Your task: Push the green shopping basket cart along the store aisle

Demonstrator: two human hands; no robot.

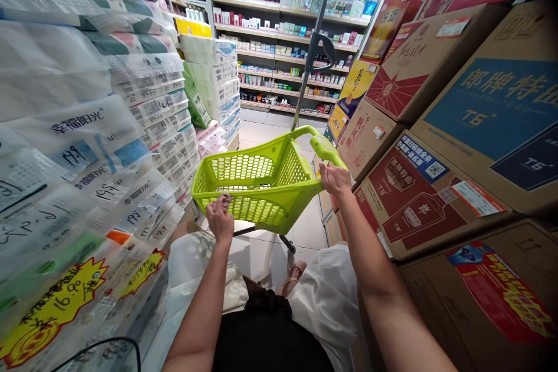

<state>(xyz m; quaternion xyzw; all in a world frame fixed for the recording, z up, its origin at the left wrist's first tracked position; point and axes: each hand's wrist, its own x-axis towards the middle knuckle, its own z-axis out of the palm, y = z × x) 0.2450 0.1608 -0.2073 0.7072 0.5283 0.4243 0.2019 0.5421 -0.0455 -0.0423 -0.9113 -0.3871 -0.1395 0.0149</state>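
Observation:
A lime-green shopping cart (244,189) with perforated plastic sides stands sideways in front of me, its basket showing nothing inside. My right hand (335,179) is wrapped round the cart's green handle (326,148) at the right end. At the near side of the basket, my left hand (220,218) is closed with a small, crumpled pinkish-grey thing (225,200) at its fingers. What that thing is cannot be made out, nor whether this hand also touches the basket rim.
Plastic-wrapped paper packs (108,145) are stacked high on the left. Cardboard cartons (414,192) form a wall on the right. A metal pole (302,96) with a dark bracket rises behind the cart. Shelves of small boxes (279,29) stand across the tiled floor (259,122).

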